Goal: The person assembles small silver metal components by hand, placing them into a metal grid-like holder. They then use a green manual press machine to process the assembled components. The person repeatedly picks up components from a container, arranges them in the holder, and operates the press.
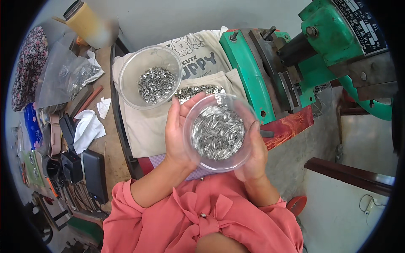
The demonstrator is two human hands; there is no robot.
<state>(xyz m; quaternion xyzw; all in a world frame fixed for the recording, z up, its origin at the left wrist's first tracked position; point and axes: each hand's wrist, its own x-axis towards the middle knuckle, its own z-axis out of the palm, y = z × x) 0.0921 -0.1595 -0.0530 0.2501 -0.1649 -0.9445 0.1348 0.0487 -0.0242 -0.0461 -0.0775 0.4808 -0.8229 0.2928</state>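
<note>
Between my two hands is a clear round plastic tub [217, 133], held above my lap and partly filled with small shiny metal pieces that look smeared by motion. My left hand [179, 130] cups its left side, the thumb and fingers near the rim. Against the right side presses my right hand [255, 154], its fingers mostly hidden behind the wall. Beyond, a second clear tub [129, 86] with similar metal pieces stands on a beige printed cloth [143, 133]. A loose pile of metal pieces [200, 90] lies on the cloth just past the held tub.
A green machine press [247, 76] stands at the right, close to my right hand. On the left, a wooden table [114, 168] carries a black power bank-like box [94, 175], white tissue [88, 130], a plastic bag [63, 76] and a yellow canister [86, 25].
</note>
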